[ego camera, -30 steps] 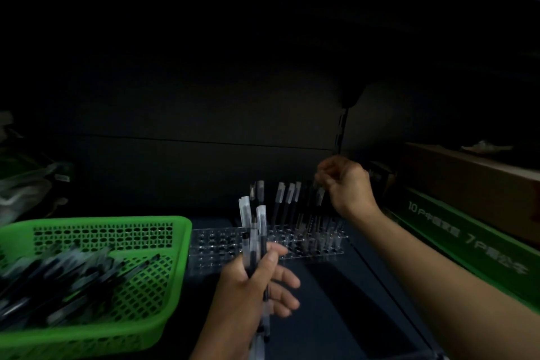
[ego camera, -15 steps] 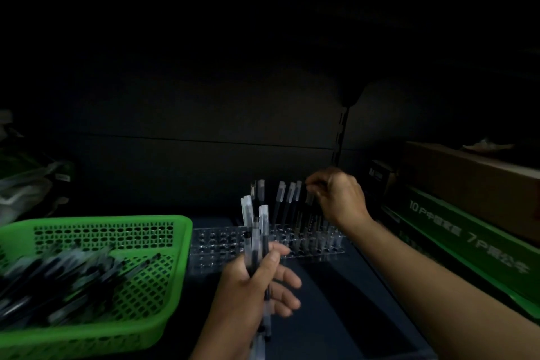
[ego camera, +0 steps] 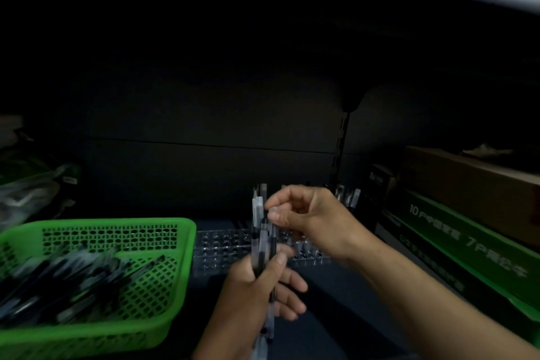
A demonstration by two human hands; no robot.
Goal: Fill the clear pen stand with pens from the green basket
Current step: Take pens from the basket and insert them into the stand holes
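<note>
The right hand (ego camera: 315, 219) has come back from the far right end of the clear pen stand (ego camera: 222, 248), where it was lowering a pen half a second ago, and now sits over the bundle of pens (ego camera: 258, 231) held by the left hand (ego camera: 257, 292). Its forearm runs in from the lower right corner with the wrist bent slightly down. The forefinger is hooked over and the thumb lies just beneath it, a narrow pinch closed on the pale cap end of one pen (ego camera: 273, 209) at the top of the bundle; motion blur hides how firm that pinch is. The remaining fingers are curled into the palm. The left hand has kept its place in front of the stand, palm turned right, with the thumb pressed across the barrels and the fingers wrapped round them from behind, so the bundle stands nearly upright. The stand lies flat on the dark shelf (ego camera: 336, 316) behind both hands. Its left holes are bare, and a row of standing pens (ego camera: 350, 197) shows past the right knuckles. The green basket (ego camera: 102, 221) sits just left of the stand, touching or nearly so, with a heap of loose pens (ego camera: 73, 280) lying in it. A green box (ego camera: 467, 242) and a brown carton (ego camera: 467, 181) are stacked at the right.
</note>
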